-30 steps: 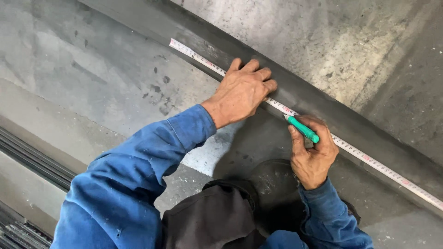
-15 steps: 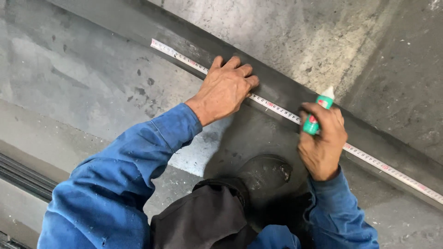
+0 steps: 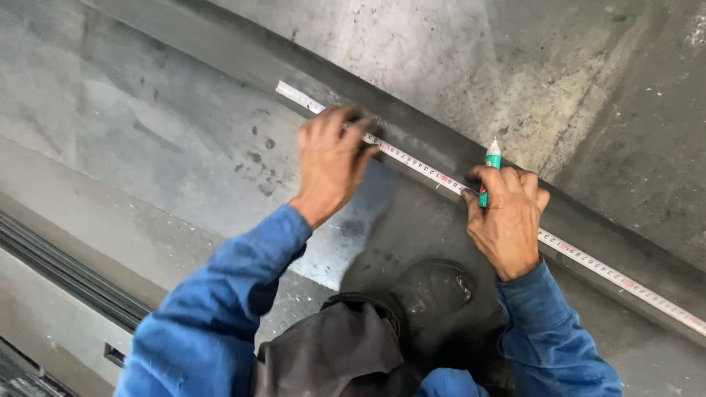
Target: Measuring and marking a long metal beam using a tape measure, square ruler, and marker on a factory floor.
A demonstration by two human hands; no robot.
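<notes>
Left hand: my left hand point(image 3: 332, 163) lies on the tape point(image 3: 441, 179), fingers spread and bent, tips pressing the strip down near its upper left end. The outline is a little blurred.
Right hand: my right hand point(image 3: 507, 220) is closed around a marker point(image 3: 488, 170), thumb and fingers pinching the barrel. The heel of the hand sits over the tape.
Marker: green body with a white tip, standing nearly upright, tip up and clear of the steel. Its lower end is hidden in the fist.
Tape: pale strip with dark and red marks, laid flat and running slantwise from upper left to the lower right edge. It follows a dark raised ridge point(image 3: 588, 209) just beyond it, and passes under both hands.
Surface: grey steel plate point(image 3: 147, 132), scuffed and spotted, with a pale worn patch between my arms.
Sleeves: blue on both arms point(image 3: 220, 309).
Below: dark trouser knee point(image 3: 331, 353) and a dark shoe toe point(image 3: 430, 287) resting on the plate, between the arms.
Left edge: a dark grooved rail point(image 3: 66, 272) runs slantwise past the plate.
</notes>
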